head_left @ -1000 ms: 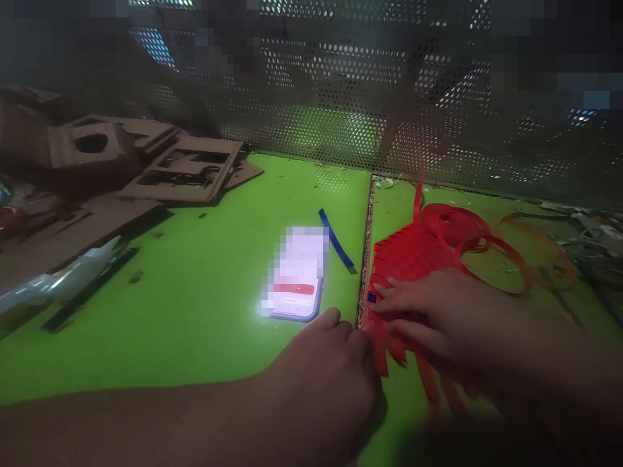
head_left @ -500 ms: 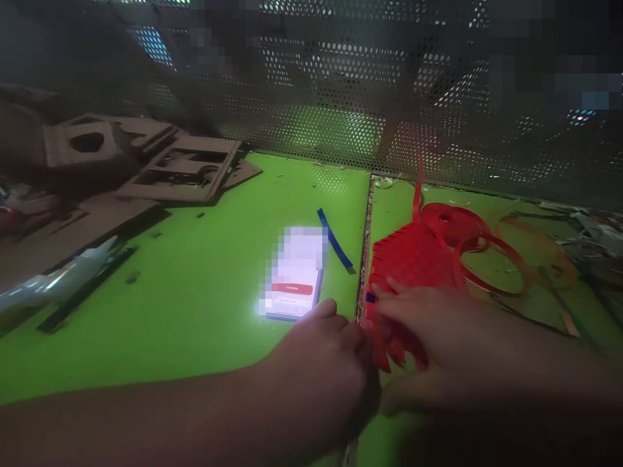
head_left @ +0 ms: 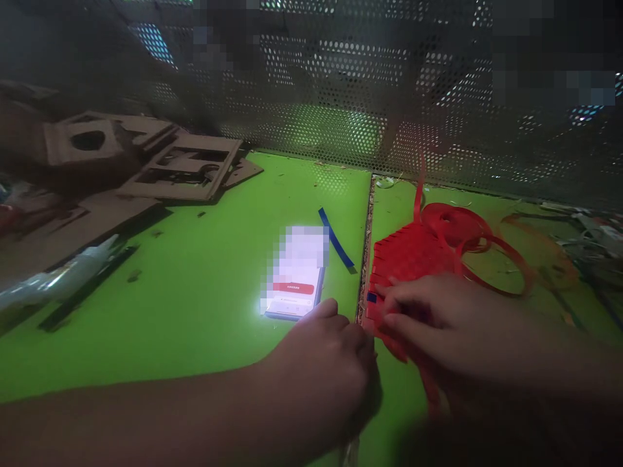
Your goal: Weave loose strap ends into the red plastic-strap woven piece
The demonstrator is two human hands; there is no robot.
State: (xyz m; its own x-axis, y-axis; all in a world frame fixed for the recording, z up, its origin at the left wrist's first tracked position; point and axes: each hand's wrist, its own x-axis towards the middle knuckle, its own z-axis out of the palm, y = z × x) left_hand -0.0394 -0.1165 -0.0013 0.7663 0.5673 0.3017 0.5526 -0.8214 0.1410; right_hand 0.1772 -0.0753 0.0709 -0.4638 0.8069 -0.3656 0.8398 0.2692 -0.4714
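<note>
A red woven piece made of flat strips lies on the right half of the green table, with a small blue patch at its left edge. My right hand is over its lower part, thumb and fingers closed around red strips. Loose red strip ends hang below that hand. My left hand is curled at the piece's lower left corner; its fingertips are hidden, so what they hold cannot be made out. Just beyond my left hand lies a lit phone.
A blue strip lies beside the phone. Coiled red strip sits behind the woven piece. Cardboard cutouts and a clear plastic-wrapped item are at left. A perforated metal panel stands along the back.
My right hand's thumb has moved up toward its fingers, closing on the red strips. The loose strip ends have shifted down and right. My left hand has hardly moved.
</note>
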